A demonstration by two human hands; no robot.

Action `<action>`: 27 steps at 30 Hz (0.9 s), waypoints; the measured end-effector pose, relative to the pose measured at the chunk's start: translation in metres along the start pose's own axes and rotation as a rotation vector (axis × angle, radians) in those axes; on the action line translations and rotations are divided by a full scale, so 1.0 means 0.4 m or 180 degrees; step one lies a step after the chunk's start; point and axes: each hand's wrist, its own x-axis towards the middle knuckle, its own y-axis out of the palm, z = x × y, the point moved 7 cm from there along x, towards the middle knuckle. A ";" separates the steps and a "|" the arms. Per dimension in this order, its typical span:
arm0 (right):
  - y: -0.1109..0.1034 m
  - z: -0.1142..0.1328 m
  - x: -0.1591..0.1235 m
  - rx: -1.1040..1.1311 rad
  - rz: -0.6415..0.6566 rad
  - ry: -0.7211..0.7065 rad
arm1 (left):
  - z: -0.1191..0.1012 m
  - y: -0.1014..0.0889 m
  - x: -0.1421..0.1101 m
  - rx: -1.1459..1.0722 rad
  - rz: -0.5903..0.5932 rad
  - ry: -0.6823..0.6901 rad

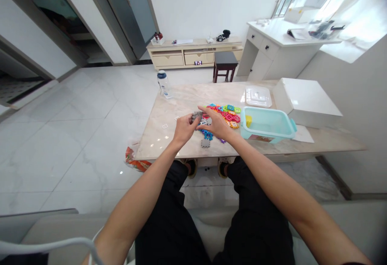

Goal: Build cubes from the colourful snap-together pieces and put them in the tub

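Our left hand point(184, 130) clamps a grey snap-tile cluster point(197, 115) over the marble tabletop point(187, 99), our right hand point(217, 124) touching it, its grip unclear; a slipped pinch could drop the cluster into the bright tile pile point(225, 113). Nearby: one grey tile point(205, 143), two white squares point(165, 126), one aqua tub point(266, 126).

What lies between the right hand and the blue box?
Colourful plastic building pieces lie between the right hand and the blue box, in the head view.

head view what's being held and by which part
The left hand pinches a grey interlocking plastic piece at its left end with the fingertips; whether the right hand grips it too cannot be told.
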 end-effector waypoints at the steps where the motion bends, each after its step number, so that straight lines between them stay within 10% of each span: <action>1: 0.000 -0.013 -0.002 0.0217 -0.0015 0.0183 | 0.014 0.000 0.005 -0.0118 0.0086 -0.0066; 12: -0.002 -0.054 -0.024 0.1000 0.0158 0.0974 | 0.017 0.058 -0.011 -0.1266 0.1195 -0.0478; 27: -0.020 -0.114 -0.061 0.0440 0.0007 0.1191 | 0.049 0.084 0.010 -0.0669 0.0602 -0.0537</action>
